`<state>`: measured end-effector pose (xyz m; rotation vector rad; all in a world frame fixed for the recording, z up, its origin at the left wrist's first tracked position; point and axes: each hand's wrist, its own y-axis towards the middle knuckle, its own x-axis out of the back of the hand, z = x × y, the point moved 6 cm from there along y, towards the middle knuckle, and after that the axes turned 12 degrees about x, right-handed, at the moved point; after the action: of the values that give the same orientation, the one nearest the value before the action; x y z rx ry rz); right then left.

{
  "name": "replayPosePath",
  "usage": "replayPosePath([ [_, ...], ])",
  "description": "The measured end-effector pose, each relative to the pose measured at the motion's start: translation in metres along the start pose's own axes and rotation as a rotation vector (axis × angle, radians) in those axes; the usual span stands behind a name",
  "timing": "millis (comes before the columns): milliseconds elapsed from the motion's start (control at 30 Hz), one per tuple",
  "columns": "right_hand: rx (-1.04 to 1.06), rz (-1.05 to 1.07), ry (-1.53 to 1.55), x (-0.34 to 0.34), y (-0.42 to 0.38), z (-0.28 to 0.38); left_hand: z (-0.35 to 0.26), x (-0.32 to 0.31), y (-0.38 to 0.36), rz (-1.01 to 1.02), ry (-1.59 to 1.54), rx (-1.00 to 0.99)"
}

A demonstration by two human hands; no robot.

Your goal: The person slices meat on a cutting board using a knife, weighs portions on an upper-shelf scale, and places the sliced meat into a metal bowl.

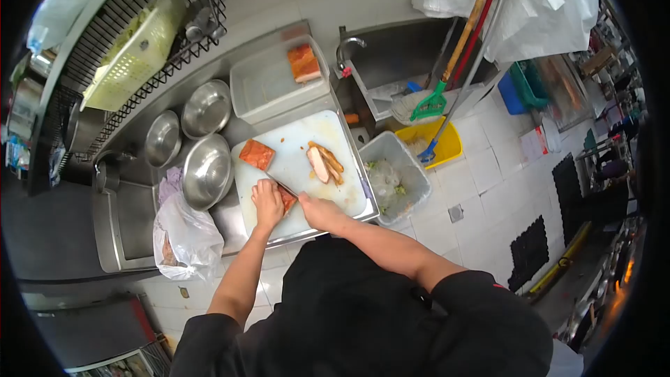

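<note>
1. Steel tabletop (227, 225) carries a white board (287, 148), with 3 bowls (207, 171) to its left and a clear tub (258, 91) beyond it.
2. Near the board's front edge, the near meat (287, 201) lies just right of the left hand (267, 199), whose bent fingers touch it; whether they grip it, I cannot tell.
3. The right hand (321, 213) has its fingers closed around the handle of the knife (282, 187).
4. The blade slants forward and left from that hand, along the near meat's far side, its tip close to the left fingers. The meat's long axis is partly hidden; the left hand is nearer.
5. Another block (257, 154) sits beyond the left hand, and cut slices (324, 163) lie ahead of the right.
</note>
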<state>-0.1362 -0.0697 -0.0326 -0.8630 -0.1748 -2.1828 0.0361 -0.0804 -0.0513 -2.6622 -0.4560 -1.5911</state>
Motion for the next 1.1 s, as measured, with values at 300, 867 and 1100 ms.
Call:
replayPosePath([
  [300, 0.013, -0.027, 0.014, 0.016, -0.027, 0.001, 0.005, 0.012, -0.017, -0.282, -0.093, 0.114],
  [867, 0.060, -0.051, -0.153, -0.007, -0.012, -0.008, 0.006, 0.007, -0.026, -0.286, -0.088, 0.312],
  [1100, 0.113, -0.381, 0.002, 0.079, -0.030, 0.076, 0.010, 0.007, -0.027, -0.264, -0.135, 0.265],
])
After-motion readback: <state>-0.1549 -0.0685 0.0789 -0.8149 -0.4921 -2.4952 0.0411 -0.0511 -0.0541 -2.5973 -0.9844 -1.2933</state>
